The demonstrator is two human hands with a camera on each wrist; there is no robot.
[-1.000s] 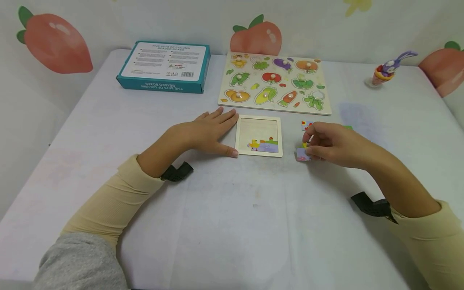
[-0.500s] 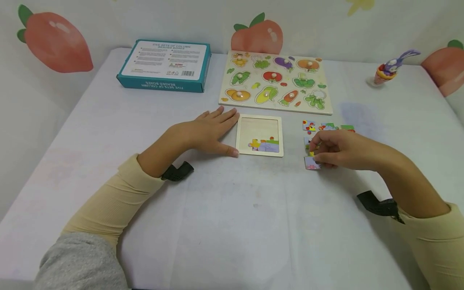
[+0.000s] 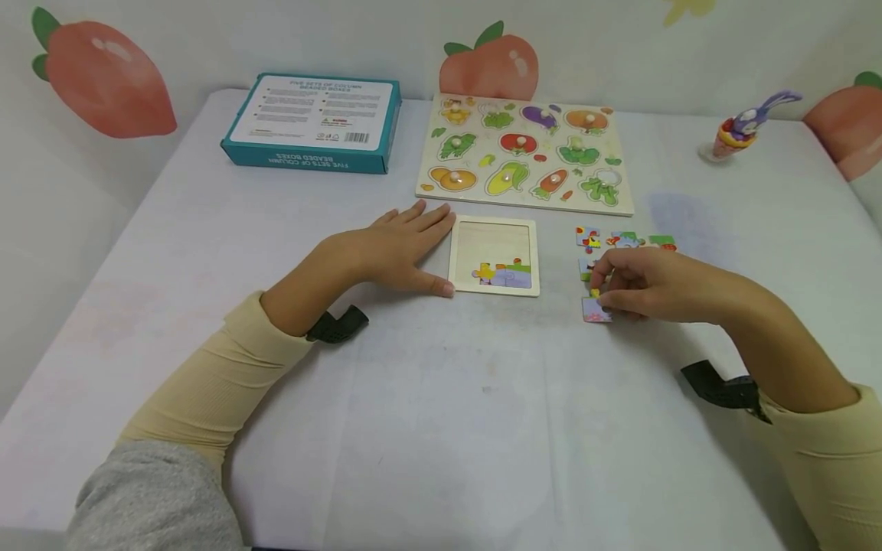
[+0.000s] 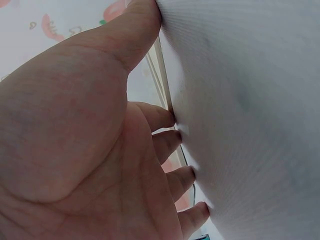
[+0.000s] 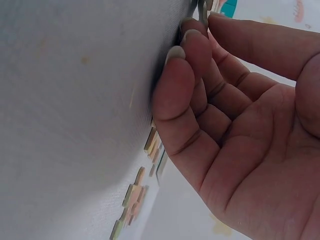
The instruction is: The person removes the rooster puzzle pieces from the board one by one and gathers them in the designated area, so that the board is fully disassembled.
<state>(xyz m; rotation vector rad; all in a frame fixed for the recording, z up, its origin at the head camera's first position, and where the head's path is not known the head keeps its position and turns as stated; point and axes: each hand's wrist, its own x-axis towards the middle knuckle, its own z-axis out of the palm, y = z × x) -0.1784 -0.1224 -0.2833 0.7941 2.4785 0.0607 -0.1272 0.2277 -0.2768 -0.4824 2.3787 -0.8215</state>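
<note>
A small wooden puzzle tray (image 3: 494, 290) lies mid-table in the head view, with a few joined pieces (image 3: 508, 277) in its lower right corner. My left hand (image 3: 394, 256) rests flat along the tray's left edge, fingers spread. In the left wrist view the left palm (image 4: 85, 130) shows, fingertips against the cloth. To the tray's right, my right hand (image 3: 658, 285) pinches a lilac puzzle piece (image 3: 594, 310) with pink flowers between thumb and fingers. Only the thin edge of this puzzle piece (image 5: 203, 11) appears in the right wrist view. The other right fingers are curled.
Several loose puzzle pieces (image 3: 625, 239) lie beyond the right hand, some partly covered by it. A vegetable knob puzzle board (image 3: 524, 153) sits behind the tray. At the back left is a teal box (image 3: 310, 122); a rabbit figurine (image 3: 737, 138) stands back right.
My right hand has shifted right and slightly nearer with the lilac puzzle piece, uncovering loose pieces behind it. It has barely moved over the last half second. The left hand stays put.
</note>
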